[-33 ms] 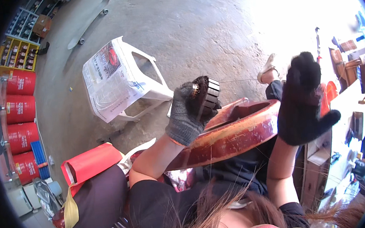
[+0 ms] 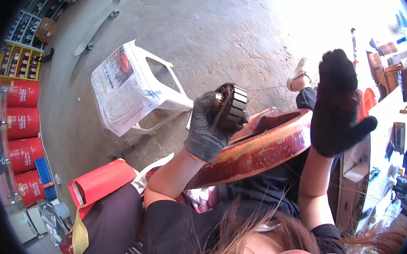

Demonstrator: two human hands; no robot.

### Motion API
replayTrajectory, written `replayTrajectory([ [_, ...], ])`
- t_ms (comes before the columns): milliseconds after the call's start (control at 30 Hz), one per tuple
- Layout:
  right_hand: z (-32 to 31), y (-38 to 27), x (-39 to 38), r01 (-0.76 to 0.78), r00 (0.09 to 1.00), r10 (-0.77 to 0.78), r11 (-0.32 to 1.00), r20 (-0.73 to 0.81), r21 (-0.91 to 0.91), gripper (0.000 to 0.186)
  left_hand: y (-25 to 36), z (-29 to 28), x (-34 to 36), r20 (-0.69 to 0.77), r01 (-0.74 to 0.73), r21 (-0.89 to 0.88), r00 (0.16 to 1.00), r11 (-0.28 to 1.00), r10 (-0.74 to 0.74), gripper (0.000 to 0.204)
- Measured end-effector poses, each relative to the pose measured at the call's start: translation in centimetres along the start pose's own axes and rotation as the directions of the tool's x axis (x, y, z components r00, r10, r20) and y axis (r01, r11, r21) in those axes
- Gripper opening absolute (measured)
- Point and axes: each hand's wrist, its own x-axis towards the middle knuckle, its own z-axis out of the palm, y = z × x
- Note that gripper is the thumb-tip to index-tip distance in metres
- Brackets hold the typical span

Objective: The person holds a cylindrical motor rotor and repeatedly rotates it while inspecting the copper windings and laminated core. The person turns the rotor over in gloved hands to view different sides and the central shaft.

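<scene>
My left hand (image 2: 205, 122), in a grey knit glove, grips a dark, round motor stator (image 2: 234, 108) with bright metal segments along its rim and a glint of copper at the near side. It is held up in the air, tilted. Below it, across my lap, is a curved red-brown wooden piece (image 2: 258, 152) with worn, chipped edges. To the right my right hand (image 2: 337, 109), in a dark glove, is raised with fingers stretched up and thumb out. Nothing shows in it.
A white plastic stool (image 2: 168, 100) with a newspaper (image 2: 118, 81) over it stands ahead left. A red bag (image 2: 103, 180) is beside my left elbow. Red drums (image 2: 24, 124) line the left side, near a skateboard (image 2: 97, 26). A cluttered workbench (image 2: 382, 146) is at right.
My right hand has risen slightly. The stator has turned a little in my left hand, which stays nearly in place.
</scene>
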Motion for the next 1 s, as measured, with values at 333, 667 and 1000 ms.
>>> replayTrajectory([
  [333, -2.3, 2.6, 1.1, 0.213, 0.66, 0.494, 0.599, 0.566, -0.771, 0.065, -1.4, 1.3, -1.9, 0.498, -0.343, 0.396, 0.86, 0.852, 0.115, 0.073],
  [667, 0.6, -1.3, 0.0, 0.321, 0.575, 0.61, 0.444, 0.544, -0.837, 0.022, -1.0, 0.8, -1.2, 0.522, -0.584, 0.673, 0.81, 0.454, 0.267, 0.069],
  [1000, -2.4, -5.5, -0.7, -0.736, 0.405, 0.908, 0.394, 0.108, -0.55, 0.023, -1.7, 1.1, 0.4, 0.634, -0.668, 0.744, 0.712, 0.016, 0.303, 0.067],
])
